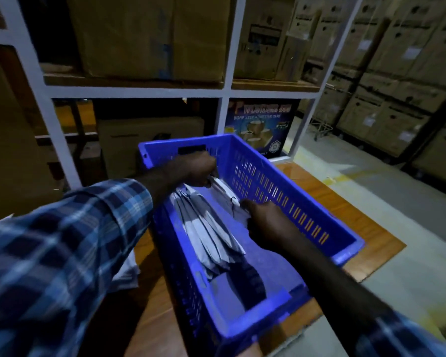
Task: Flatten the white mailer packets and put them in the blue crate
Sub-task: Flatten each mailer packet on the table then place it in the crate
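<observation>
Inside the blue crate (289, 194), left hand (191, 171) at twelve o'clock and right hand (265, 222) at three each pinch one white mailer packet (225, 191) beside the stacked packets (206, 233)

The crate (289, 191) sits on the bench (350, 212), before a rack (227, 94) of boxes (150, 37). Packets (206, 233) stand inside along its left wall. Both hands are in the crate, the left hand (191, 171) behind the right hand (265, 222), each holding one packet (227, 194) between them.

Dim, bluish light; soft motion blur, wide-angle bending at edges.
</observation>
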Demonstrator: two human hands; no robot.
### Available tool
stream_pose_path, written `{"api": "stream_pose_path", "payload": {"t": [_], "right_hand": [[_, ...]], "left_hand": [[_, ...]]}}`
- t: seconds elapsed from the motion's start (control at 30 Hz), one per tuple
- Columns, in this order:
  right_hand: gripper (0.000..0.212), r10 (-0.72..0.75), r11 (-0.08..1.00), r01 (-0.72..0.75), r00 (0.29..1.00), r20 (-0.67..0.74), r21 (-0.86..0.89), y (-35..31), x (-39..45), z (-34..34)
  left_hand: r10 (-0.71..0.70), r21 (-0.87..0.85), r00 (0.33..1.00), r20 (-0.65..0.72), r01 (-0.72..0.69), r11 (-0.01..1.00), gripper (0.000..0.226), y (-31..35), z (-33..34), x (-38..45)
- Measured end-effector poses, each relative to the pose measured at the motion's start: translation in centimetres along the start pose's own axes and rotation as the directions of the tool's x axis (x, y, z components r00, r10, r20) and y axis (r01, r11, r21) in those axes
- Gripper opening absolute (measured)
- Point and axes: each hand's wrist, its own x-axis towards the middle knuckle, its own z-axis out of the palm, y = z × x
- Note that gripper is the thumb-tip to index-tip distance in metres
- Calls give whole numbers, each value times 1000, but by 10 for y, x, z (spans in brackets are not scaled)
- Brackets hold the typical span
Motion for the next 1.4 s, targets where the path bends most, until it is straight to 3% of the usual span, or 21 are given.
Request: {"api": "stream_pose_path", "payload": {"t": [0.23, 0.43, 0.57, 0.63, 0.73, 0.87, 1.0, 1.17, 1.3, 1.4], "right_hand": [[44, 64, 998, -67, 960, 273, 1, 12, 49, 42], [66, 205, 955, -284, 842, 499, 88, 1, 61, 67], [34, 202, 897, -387, 788, 582, 214, 0, 69, 70], [28, 187, 881, -409, 764, 618, 238, -3, 68, 67], [53, 191, 890, -406, 744, 641, 207, -6, 63, 61], [68, 220, 816, -498, 736, 640, 292, -4, 61, 52], [68, 229, 791, -498, 780, 583, 356, 4, 62, 40], [58, 279, 834, -426, 874, 398, 351, 5, 71, 16], [26, 228, 903, -246, 969, 93, 351, -11, 67, -16], [25, 143, 926, -89, 982, -122, 367, -43, 54, -42]], "left_hand": [[122, 70, 955, 270, -146, 987, 15, -27, 50, 59], [162, 43, 940, 301, -183, 982, 25, -33, 75, 77], [157, 113, 873, 461, -234, 966, 21, -33, 74, 83], [142, 89, 868, 476, -208, 974, 26, -31, 70, 85], [34, -11, 915, 403, -32, 999, 37, -24, 60, 83], [-66, -72, 909, 412, 104, 992, 38, -16, 51, 74], [-48, -88, 933, 356, 84, 993, 43, -12, 41, 56], [-127, -209, 991, 45, 134, 969, 40, 0, 7, 9], [-332, -373, 905, -268, 220, 901, 36, 16, -15, -52], [-443, -450, 808, -389, 253, 857, 36, 32, -21, -111]]}}
